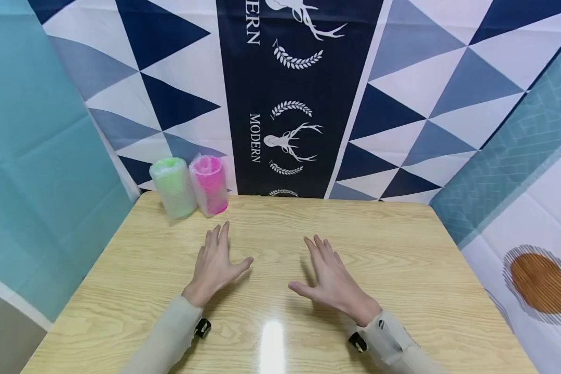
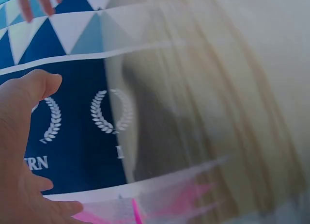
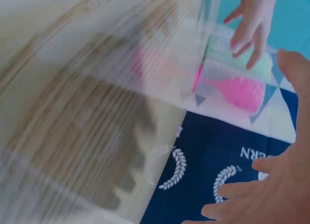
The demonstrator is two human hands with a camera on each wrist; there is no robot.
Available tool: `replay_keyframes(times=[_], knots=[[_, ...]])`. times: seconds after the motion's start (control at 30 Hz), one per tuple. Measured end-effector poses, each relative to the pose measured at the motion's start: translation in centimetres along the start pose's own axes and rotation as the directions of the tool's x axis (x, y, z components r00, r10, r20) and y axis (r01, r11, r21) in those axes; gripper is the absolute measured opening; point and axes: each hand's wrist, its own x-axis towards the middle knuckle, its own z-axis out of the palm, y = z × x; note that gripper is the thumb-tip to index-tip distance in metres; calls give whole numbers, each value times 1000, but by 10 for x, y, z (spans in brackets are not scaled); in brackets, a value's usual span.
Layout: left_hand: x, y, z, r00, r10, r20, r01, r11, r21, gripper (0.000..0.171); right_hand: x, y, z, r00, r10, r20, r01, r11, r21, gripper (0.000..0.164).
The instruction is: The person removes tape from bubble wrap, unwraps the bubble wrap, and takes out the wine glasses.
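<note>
My left hand (image 1: 216,267) hovers over the wooden table (image 1: 271,234) with its fingers spread and nothing in them. To the right, my right hand (image 1: 330,280) is held over the table the same way, fingers apart and thumb out toward the left hand. Two upright cylinders in clear, wrinkled wrap stand at the table's back left corner: one pale green (image 1: 174,188) and one bright pink (image 1: 209,185). They are nearest to the left hand and apart from it. In the right wrist view the pink cylinder (image 3: 242,94) shows beyond the left hand (image 3: 254,25).
Behind the table hangs a cloth (image 1: 182,62) with blue and white triangles and a dark deer-print band. A teal cloth (image 1: 37,156) borders the left side, and a patterned cloth (image 1: 519,223) the right. Light glares on the table's front part.
</note>
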Motion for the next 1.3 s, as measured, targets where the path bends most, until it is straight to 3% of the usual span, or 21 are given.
replay_keyframes(times=[0.33, 0.6, 0.8, 1.0, 1.1, 1.23, 1.3], knots=[[12, -15, -1, 998, -50, 40, 52, 996, -65, 118, 0, -3, -11, 998, -44, 36, 44, 999, -9, 109], [20, -11, -12, 997, -55, 52, 63, 982, -180, 116, 1, 0, -17, 995, -79, 65, 78, 997, 17, 110], [26, -11, -22, 999, -41, 7, 42, 975, -219, 115, 1, 6, -28, 991, -96, 98, 93, 995, 42, 109], [29, -12, -31, 995, -91, 40, 98, 966, -240, 115, 4, 11, -37, 986, -138, 93, 136, 990, 20, 107], [32, -14, -34, 991, -132, 31, 135, 938, -319, 115, 8, 10, -40, 985, -153, 77, 153, 988, 16, 106], [36, -16, -36, 981, -191, 28, 185, 883, -432, 115, 13, 8, -42, 988, -142, 62, 140, 989, 39, 106], [39, -18, -36, 976, -214, 38, 208, 870, -446, 115, 15, 6, -42, 990, -129, 55, 126, 990, 61, 106]])
